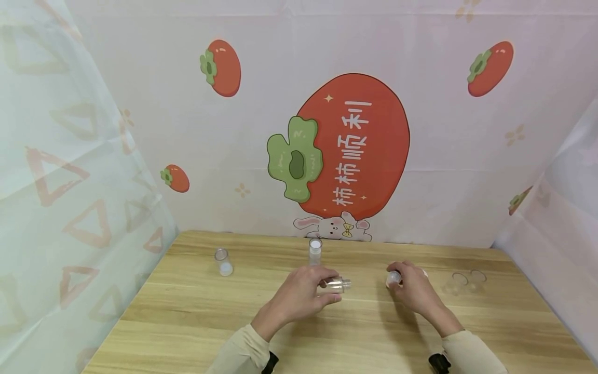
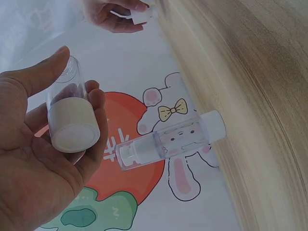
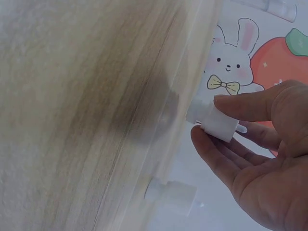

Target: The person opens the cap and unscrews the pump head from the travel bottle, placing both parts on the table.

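Observation:
My left hand grips a small clear bottle lying sideways, its bare threaded neck towards the right. The left wrist view shows the bottle's white bottom, with the thumb along one side and fingers curled behind. Between thumb and fingers, my right hand pinches a white pump head close to the tabletop. Whether the pump head touches the wood I cannot tell. A second white pump head stands on the table beside the right hand.
A capped pump bottle stands upright behind the left hand. Farther left is another clear bottle with a white bottom. Two clear caps are at the right on the wooden table. A printed cloth hangs behind the table.

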Demonstrator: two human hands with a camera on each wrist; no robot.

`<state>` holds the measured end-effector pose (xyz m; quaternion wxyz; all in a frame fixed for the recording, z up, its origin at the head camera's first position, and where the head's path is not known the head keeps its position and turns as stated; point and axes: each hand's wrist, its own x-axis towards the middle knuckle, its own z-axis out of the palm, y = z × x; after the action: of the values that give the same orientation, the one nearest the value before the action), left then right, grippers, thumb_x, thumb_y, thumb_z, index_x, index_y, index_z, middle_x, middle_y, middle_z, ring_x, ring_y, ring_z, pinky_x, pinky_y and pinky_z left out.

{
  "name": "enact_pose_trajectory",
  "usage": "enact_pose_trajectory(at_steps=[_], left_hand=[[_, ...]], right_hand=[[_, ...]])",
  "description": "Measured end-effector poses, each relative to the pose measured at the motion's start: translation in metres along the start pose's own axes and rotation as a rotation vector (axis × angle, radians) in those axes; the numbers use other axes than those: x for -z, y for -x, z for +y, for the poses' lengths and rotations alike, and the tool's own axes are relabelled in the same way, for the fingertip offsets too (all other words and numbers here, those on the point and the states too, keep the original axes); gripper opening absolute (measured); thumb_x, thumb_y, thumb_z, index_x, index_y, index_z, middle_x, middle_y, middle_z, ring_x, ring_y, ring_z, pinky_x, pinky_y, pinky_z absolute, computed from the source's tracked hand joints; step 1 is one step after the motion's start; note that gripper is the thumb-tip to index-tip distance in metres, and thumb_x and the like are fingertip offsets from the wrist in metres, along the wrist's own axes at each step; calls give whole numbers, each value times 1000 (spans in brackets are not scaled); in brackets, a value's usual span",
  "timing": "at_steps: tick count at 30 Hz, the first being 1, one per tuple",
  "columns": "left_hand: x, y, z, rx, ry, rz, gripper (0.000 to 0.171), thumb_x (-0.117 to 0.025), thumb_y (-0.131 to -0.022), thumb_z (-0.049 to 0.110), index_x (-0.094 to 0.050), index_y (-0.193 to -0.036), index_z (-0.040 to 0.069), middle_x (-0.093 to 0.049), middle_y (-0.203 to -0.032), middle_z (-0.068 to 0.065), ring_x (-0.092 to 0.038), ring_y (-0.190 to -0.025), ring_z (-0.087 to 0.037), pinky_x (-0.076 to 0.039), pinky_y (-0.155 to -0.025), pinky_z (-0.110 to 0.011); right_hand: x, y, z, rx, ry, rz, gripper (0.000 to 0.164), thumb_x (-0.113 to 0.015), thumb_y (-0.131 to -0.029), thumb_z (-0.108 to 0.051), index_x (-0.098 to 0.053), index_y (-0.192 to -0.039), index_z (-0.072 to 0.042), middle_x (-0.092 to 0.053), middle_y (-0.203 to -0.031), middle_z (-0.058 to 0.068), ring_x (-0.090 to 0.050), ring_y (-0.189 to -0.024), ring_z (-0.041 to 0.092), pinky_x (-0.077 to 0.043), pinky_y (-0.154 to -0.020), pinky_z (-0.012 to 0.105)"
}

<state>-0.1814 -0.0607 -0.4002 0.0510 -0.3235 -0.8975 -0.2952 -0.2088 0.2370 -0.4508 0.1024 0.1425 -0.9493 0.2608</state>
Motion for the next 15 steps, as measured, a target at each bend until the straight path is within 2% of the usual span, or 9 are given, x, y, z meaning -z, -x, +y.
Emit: enact_pose_trajectory(at_steps=[10,15], left_hand=[[3,3,-2,19,39,10,31,-81,-89,29,-74,-116,15,-74,-103,3,-65,-87,-6,-52,-76,-23],[5,4,-4,19,41,21,31,-81,-88,29,-74,-115,15,-74,-103,5,-65,-88,-6,-52,-77,-23]], right_hand=[[-2,-1,-1,-29,31,-19,29,-77,-79,7,-69,-107,5,-66,-103,21,-66,-90,35,-56,-75,49],[-2,-2,-1,-49,28,-41,30,-77,-79,6,-69,-108,5,-66,-105,22,-66,-93,37,-56,-77,51]])
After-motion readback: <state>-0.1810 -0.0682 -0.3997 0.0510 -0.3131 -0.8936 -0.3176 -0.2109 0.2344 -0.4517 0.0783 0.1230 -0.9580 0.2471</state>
